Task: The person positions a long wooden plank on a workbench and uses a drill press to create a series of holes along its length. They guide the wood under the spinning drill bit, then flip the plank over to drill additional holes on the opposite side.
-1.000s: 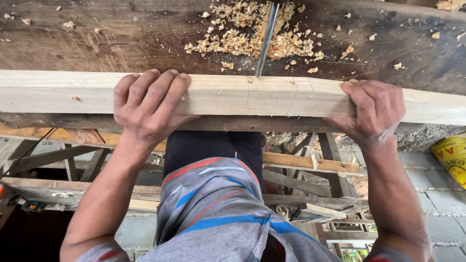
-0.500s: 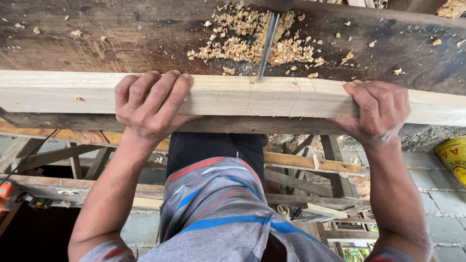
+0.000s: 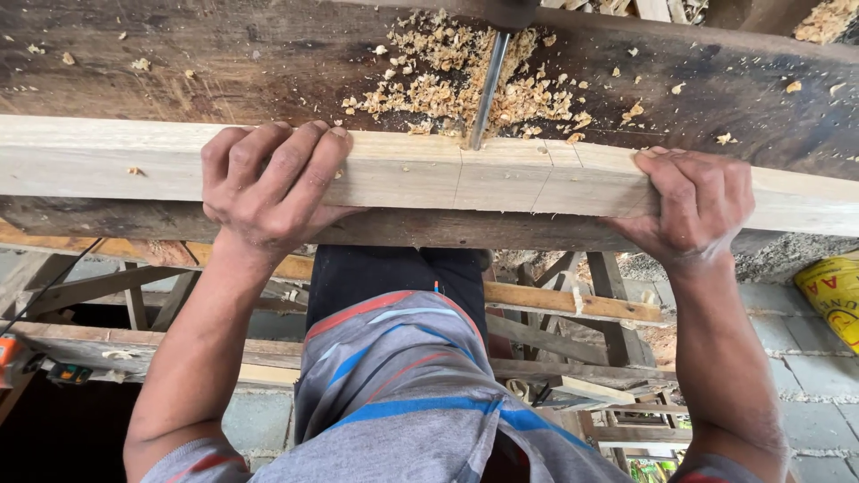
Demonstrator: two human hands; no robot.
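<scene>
Head camera, looking straight down past the person's striped grey, blue and red shirt [image 3: 403,394] to a work surface.

A long pale timber batten [image 3: 501,174] lies across the whole picture from 9 o'clock to 3 o'clock, resting on the near edge of a dark, weathered workbench plank [image 3: 224,63] that fills the top, toward 12 o'clock. Thin pencil lines cross the batten's face near the middle.

The left hand [image 3: 268,183] sits at about 10 o'clock from the centre, fingers curled over the batten's far edge and pressed flat on its top, thumb hidden below. The right hand [image 3: 693,210] sits at about 3 o'clock, fingers wrapped over the top edge in the same clamping grip. Both hands are closed on the batten; neither pinches anything smaller.

Between the hands, toward 12 o'clock, a steel drill bit [image 3: 485,89] slants down to meet the batten's far edge beside the pencil marks. Its driver is out of sight at the top edge. Pale wood shavings [image 3: 456,76] are heaped around the bit.

Judged from this, the step in hand is steadying the batten against the bit at the marked spot. The next move seems to call for firm, even pressure from both hands so the piece does not twist or slide.

Below the bench, at 6 o'clock, lie loose wooden slats [image 3: 573,309] over grey paving blocks; a yellow sack [image 3: 832,295] shows at 4 o'clock.
</scene>
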